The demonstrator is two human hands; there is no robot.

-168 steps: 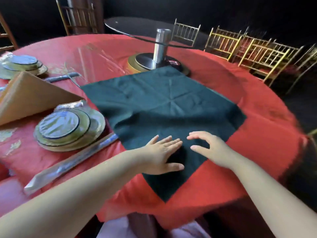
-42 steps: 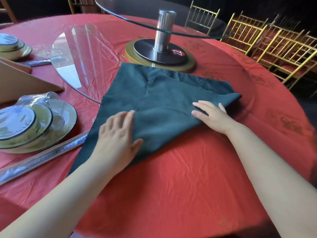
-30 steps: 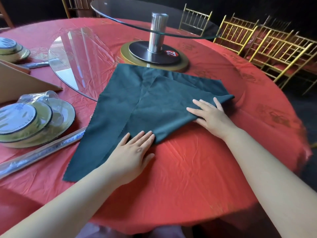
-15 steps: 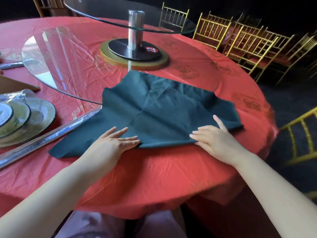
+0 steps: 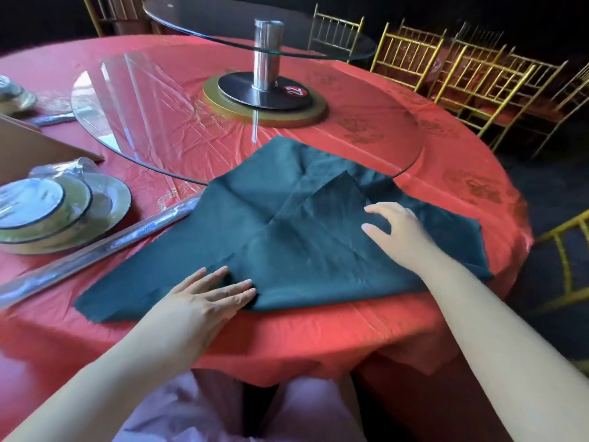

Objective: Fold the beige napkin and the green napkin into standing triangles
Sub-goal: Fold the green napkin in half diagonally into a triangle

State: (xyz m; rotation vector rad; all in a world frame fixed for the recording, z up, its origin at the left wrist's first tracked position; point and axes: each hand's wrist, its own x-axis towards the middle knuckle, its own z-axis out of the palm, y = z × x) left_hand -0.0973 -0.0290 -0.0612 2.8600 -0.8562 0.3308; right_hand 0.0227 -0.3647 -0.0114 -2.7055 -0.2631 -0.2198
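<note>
Gold chairs (image 5: 411,55) ring a red-clothed round table (image 5: 446,148) in a dark room.

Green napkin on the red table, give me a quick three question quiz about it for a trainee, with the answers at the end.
1. True or false: the green napkin already stands upright as a triangle.
2. Pick one. The left hand: A presses flat on the green napkin's near edge; B pinches a corner lifted into the air; C is out of view.
3. Fill the gap: in the head view, the beige napkin sits to the ____ of the green napkin.

Key: 1 false, it lies flat and only partly folded; 2 A; 3 left.
</note>
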